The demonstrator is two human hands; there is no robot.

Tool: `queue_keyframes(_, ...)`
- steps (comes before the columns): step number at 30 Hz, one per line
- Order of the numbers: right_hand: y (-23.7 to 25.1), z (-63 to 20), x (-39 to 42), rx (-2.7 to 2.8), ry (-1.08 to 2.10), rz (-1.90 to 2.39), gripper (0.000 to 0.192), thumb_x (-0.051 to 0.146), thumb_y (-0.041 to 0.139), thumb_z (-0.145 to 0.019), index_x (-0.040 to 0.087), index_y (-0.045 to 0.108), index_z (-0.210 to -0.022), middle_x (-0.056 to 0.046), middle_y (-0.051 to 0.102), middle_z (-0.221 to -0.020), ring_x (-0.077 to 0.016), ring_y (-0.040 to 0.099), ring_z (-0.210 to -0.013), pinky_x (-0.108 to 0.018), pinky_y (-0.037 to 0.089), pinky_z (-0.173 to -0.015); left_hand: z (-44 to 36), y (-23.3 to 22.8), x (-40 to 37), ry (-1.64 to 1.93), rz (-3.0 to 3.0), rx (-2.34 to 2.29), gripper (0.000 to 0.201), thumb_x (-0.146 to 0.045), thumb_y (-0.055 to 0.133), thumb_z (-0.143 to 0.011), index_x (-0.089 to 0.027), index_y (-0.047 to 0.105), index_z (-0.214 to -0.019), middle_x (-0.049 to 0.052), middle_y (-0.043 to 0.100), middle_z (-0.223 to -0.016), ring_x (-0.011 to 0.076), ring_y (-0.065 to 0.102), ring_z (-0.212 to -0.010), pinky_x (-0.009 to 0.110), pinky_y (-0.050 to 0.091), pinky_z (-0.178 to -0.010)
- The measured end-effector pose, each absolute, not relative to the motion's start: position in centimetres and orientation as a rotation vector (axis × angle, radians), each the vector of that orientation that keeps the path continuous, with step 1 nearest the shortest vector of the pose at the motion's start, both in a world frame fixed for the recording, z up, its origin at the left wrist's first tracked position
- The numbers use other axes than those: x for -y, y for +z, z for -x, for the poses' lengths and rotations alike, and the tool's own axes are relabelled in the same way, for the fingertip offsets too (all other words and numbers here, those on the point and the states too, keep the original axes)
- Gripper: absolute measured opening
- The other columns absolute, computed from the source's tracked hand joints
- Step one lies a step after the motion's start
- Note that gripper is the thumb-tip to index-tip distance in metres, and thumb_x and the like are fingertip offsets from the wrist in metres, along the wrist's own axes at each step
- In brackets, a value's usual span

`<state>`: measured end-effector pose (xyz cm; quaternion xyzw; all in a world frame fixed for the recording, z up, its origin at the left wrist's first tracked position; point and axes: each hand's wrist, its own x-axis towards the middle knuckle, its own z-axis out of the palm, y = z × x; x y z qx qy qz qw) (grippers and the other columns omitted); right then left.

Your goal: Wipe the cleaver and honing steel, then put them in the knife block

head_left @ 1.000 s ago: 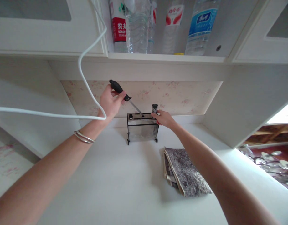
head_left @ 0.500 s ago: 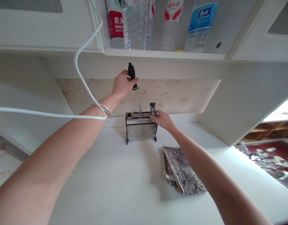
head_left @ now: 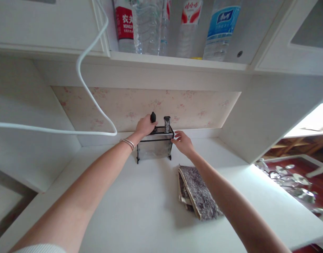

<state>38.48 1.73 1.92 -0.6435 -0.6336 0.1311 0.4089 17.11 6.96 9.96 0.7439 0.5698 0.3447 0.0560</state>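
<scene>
My left hand [head_left: 145,125] is closed around the black handle of a honing rod [head_left: 153,117], down at the top of a knife rack [head_left: 155,149]. The rod's shaft is hidden in the rack and behind my fingers. The rack has a black frame and a pale, see-through-looking front, and stands upright against the wall. A knife with a grey mottled handle [head_left: 167,123] sticks up from its right side. Beside the rack's right end, my right hand [head_left: 184,142] has its fingers apart and holds nothing; its thumb is close to the frame's corner.
A folded grey-brown cloth [head_left: 199,193] lies on the white counter [head_left: 130,211] below my right forearm. Overhead, a cabinet shelf [head_left: 177,60] carries several plastic bottles [head_left: 222,28]. A white cable [head_left: 82,75] hangs at the left.
My left hand has moved down with the honing rod, whose shaft has gone into the rack. My right hand has come off the mottled handle to the rack's right end.
</scene>
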Motion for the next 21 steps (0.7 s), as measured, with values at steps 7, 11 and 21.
queue_keyframes(7,0.6,-37.6,-2.2,1.574,0.469,1.565,0.061,0.029,0.068,-0.071,0.021,0.045,-0.127,-0.009,0.056,-0.123,-0.0199,0.060,-0.095,-0.031,0.049,-0.078,-17.2,8.8,-6.6,1.100,-2.258,-1.615,0.035,-0.045,0.066,-0.074,-0.019,0.058,-0.096,0.007,0.068,-0.089,0.0221,0.063,-0.083,0.029,0.043,-0.070)
queue_keyframes(11,0.4,-37.4,-2.1,1.588,0.549,1.526,0.064,0.029,0.068,-0.071,0.023,0.043,-0.130,-0.007,0.058,-0.122,-0.0207,0.060,-0.096,-0.033,0.049,-0.079,-15.1,7.8,-5.7,1.399,-2.152,-1.517,0.046,-0.049,0.068,-0.071,-0.018,0.057,-0.102,0.008,0.065,-0.102,0.0207,0.060,-0.091,0.031,0.044,-0.082)
queue_keyframes(21,-1.1,-37.7,-3.1,1.510,0.717,1.414,0.057,0.022,0.066,-0.066,0.026,0.053,-0.121,-0.002,0.064,-0.113,-0.0209,0.060,-0.097,-0.035,0.046,-0.087,-8.3,-1.5,-1.5,1.234,-1.288,-1.395,0.047,-0.032,0.055,-0.080,-0.020,0.055,-0.126,0.012,0.053,-0.134,0.0237,0.056,-0.113,0.034,0.049,-0.086)
